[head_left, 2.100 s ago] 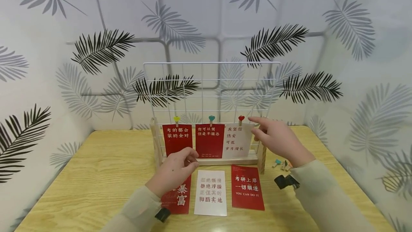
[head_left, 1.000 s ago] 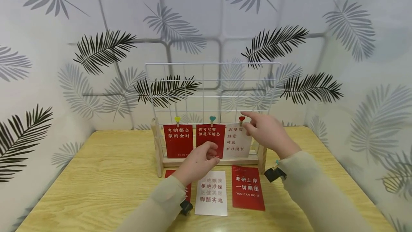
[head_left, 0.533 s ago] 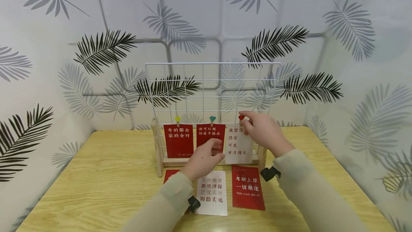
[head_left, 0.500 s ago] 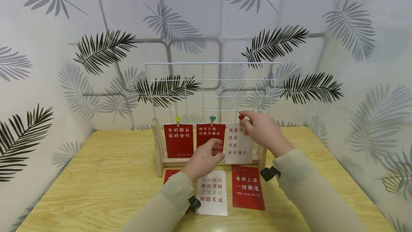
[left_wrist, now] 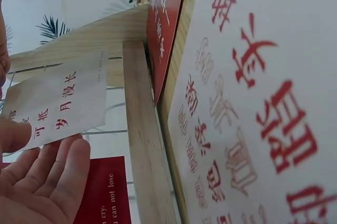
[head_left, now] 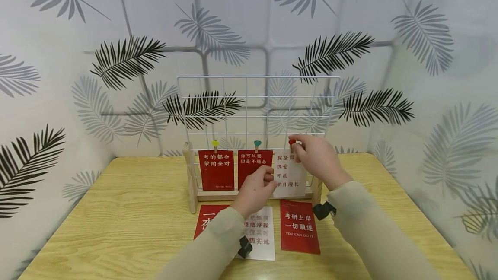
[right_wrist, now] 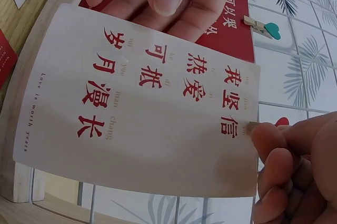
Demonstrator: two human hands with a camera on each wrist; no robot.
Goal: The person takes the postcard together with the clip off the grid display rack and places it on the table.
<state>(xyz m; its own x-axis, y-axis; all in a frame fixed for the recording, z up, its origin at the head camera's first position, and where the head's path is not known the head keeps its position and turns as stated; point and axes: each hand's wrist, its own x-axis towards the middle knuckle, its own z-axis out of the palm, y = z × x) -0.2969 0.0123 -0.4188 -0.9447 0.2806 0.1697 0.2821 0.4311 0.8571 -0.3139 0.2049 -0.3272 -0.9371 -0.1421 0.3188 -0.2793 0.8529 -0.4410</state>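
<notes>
A wire grid rack (head_left: 256, 107) stands upright toward the back of the surface (head_left: 116, 228); three cards hang side by side along its lower part, each under a clip; the rightmost hanging card (head_left: 289, 176) lies between the left hand (head_left: 254, 191) and the right hand (head_left: 315, 159); three more cards lie flat in a row before the rack's base; the right card of that row (head_left: 298, 226) sits beside the middle one (head_left: 260, 239).

The white card (right_wrist: 142, 103) hanging on the grid reads 我坚信 热爱 可抵 岁月漫长, with "love is worth years" along its edge. The left red card (head_left: 215, 169) says 考的都会 蒙的全对; the middle red card (head_left: 253, 163) 你可以哭 但是不能怂. On the table, a red card (head_left: 298, 226) reads 考研上岸 一切顺遂, "YOU CAN DO IT".
</notes>
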